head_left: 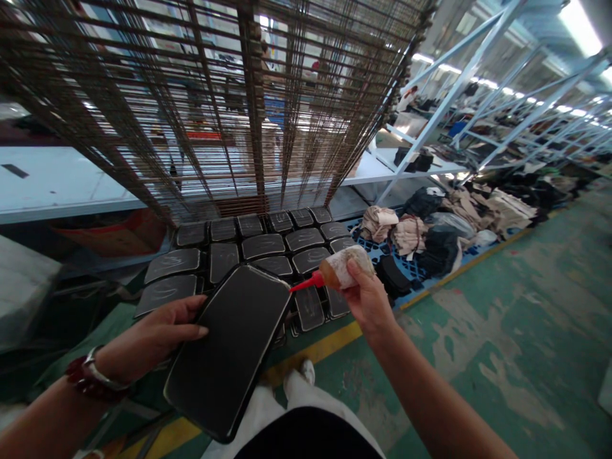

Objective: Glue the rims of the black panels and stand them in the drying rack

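My left hand (165, 328) grips the left edge of a black rounded panel (229, 347), thumb on top and fingers at its rim. A pale line, looking like glue, runs along the panel's border. In my right hand (366, 290) is a whitish squeeze bottle (347, 266) with amber contents and a red pointed nozzle. The nozzle tip is at the panel's upper right corner; whether it touches cannot be made out. Beneath and beyond lie rows of similar black panels (262, 246) with pale edge lines and squiggles on their faces.
A brown wire rack (258, 108) rises behind the panels, in front of a white table (62, 178). To the right, fabric bundles (411, 234) and black bags sit on a blue pallet (406, 298). Green floor (516, 319) with a yellow line runs alongside; a person is far off.
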`<state>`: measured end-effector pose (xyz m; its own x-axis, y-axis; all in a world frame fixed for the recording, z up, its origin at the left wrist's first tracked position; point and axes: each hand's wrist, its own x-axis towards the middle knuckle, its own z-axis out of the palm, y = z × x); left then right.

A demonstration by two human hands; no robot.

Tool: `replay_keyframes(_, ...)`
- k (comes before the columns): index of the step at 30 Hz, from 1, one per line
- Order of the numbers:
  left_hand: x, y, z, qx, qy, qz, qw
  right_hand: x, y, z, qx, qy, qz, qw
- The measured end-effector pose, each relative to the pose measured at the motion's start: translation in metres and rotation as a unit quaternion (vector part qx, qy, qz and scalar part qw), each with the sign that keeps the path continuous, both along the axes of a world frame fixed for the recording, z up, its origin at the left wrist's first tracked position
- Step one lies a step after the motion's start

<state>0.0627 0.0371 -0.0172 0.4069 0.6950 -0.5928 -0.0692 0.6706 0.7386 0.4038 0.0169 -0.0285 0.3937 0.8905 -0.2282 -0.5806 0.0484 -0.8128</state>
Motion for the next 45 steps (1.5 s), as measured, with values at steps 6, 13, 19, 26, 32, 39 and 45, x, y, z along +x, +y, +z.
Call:
replay_keyframes(6, 0.009, 0.0, 0.009, 0.004, 0.009, -0.01, 1.0, -0.005, -0.004, -0.001, -0.012, 0.017, -0.003, 1.0)
replay_keyframes(13, 0.01, 0.001, 0.004, -0.005, -0.001, -0.001, 1.0, -0.016, -0.016, 0.0, -0.026, 0.016, 0.016, 0.999)
replay_keyframes(19, 0.01, -0.001, 0.004, -0.016, -0.016, -0.014, 1.0, -0.023, -0.028, -0.004, -0.036, -0.001, 0.044, 0.998)
replay_keyframes(26, 0.008, -0.001, -0.002, -0.016, 0.003, -0.014, 1.0, -0.033, -0.042, -0.002, -0.011, -0.017, 0.08, 0.997)
replay_keyframes(32, 0.006, 0.001, -0.01, -0.005, 0.01, 0.006, 1.0, -0.041, -0.052, -0.002, 0.004, -0.027, 0.104, 0.994)
replay_keyframes(39, 0.006, 0.003, -0.01, -0.016, 0.013, 0.065, 0.998, -0.045, -0.061, -0.005, 0.016, -0.026, 0.133, 0.991)
replay_keyframes(45, 0.006, 0.005, -0.012, -0.025, 0.011, 0.137, 0.99, -0.05, -0.063, -0.002, 0.034, -0.029, 0.154, 0.987)
